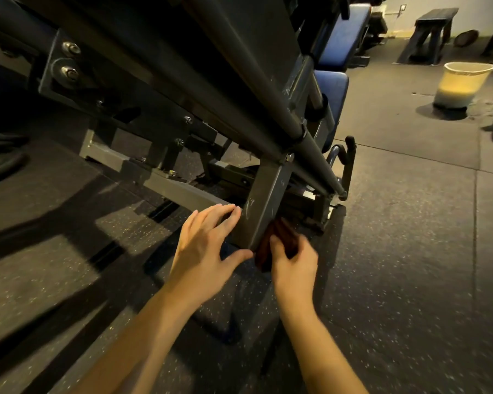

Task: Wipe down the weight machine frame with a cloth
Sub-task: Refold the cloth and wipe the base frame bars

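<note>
1. I see my right hand low beside the square post of the weight machine frame. Its fingers are curled around a dark reddish cloth and press it on the right face of the post, near the foot.
2. My left hand is on the other side of the same post. Its fingers are nearly straight and spread, the fingertips touch the left face, and it holds nothing. I think it only steadies.
3. The long axis of the post goes from the rubber floor up and a little to the right, to the slanted rails above. The cloth is at the low end, so the unwiped length lies above the right hand and away from me.
4. My judgement: the next stroke should go up along this axis. The right hand is the nearer one, because it already has the cloth on the metal.
</note>
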### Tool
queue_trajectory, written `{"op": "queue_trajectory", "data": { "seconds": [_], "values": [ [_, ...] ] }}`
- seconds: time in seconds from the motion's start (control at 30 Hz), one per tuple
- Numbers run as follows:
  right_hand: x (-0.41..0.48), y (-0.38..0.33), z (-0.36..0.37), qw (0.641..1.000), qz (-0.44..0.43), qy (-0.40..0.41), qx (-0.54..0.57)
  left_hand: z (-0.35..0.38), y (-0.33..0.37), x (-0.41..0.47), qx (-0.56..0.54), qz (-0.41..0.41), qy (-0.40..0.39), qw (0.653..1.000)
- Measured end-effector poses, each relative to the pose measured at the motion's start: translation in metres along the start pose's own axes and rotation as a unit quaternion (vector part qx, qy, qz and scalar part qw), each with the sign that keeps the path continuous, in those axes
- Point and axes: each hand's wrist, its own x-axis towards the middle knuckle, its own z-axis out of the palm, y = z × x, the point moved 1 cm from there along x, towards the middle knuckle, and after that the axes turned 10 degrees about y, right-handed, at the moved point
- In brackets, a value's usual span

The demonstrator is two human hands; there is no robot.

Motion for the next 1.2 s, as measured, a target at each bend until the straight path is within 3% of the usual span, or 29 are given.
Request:
{"op": "queue_trajectory", "data": {
  "seconds": [0.1,0.27,0.33,0.43,0.53,0.83,1.0,1.13,1.2],
  "values": [
    [-0.012,0.01,0.003,0.999,0.042,0.011,0.011,0.001,-0.001,-0.001,-0.003,0.0,0.0,1.0],
    [0.017,-0.024,0.009,0.993,-0.106,0.048,0.017,0.005,-0.007,0.0,-0.009,0.009,0.003,1.0],
    [0.016,-0.005,0.009,0.997,-0.065,0.041,-0.017,0.004,-0.007,0.0,-0.015,0.01,-0.001,1.0],
    [-0.003,0.027,0.012,0.996,0.076,-0.008,-0.052,0.003,-0.006,-0.001,-0.022,0.004,-0.003,1.0],
    [-0.008,0.03,0.016,0.993,0.115,0.032,0.01,0.004,-0.008,-0.001,-0.023,0.0,-0.002,1.0],
    [-0.017,0.03,0.024,0.99,-0.01,0.135,-0.039,0.005,-0.008,-0.001,-0.023,-0.007,-0.007,1.0],
    [-0.02,0.019,0.018,0.98,-0.14,0.139,-0.02,0.006,-0.01,-0.001,-0.033,0.0,-0.007,0.999],
    [-0.015,0.027,0.016,0.996,-0.031,0.078,-0.009,0.006,-0.01,0.0,-0.04,-0.005,-0.008,0.999],
    [-0.013,0.018,0.013,0.997,-0.03,0.068,0.005,0.006,-0.009,0.0,-0.043,-0.004,-0.005,0.999]
  ]
}}
